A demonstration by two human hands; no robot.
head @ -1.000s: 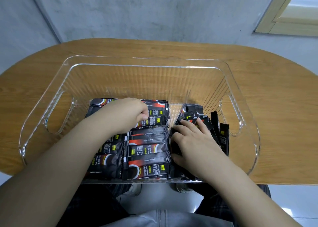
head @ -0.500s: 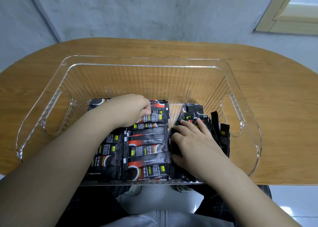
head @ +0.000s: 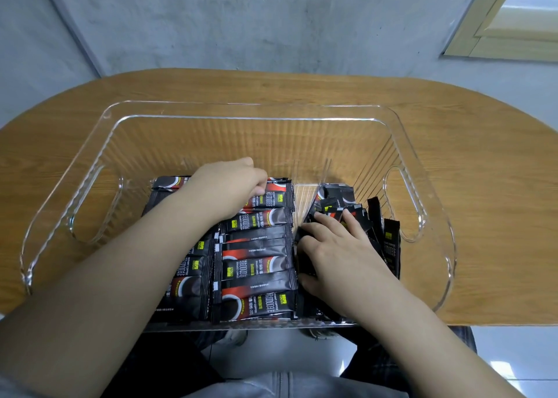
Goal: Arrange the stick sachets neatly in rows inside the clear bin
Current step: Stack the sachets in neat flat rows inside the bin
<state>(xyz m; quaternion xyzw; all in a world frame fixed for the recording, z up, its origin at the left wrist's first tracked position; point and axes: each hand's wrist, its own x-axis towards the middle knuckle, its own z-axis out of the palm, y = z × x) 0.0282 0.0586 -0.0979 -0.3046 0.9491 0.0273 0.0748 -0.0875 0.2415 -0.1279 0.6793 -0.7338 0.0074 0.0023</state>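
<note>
Best to square up the far end of the flat sachet rows point(head: 256, 246) in the clear bin point(head: 247, 111) with left hand point(head: 229, 186) curled pinching one, right hand point(head: 335, 246) spread pressing the upright sachets point(head: 389, 240) steady.

Printed in small white capitals, "INSTANT COFFEE", on the black-and-red foil stick sachets point(head: 256, 269) lying flat in the clear plastic bin point(head: 99, 144), beside large white Chinese characters running along each pack. Stamped on each, too, a small yellow square logo, its lettering too fine to read. Same markings on the upright black sachet point(head: 391, 246) at the right wall, Chinese characters legible only as shapes.
</note>
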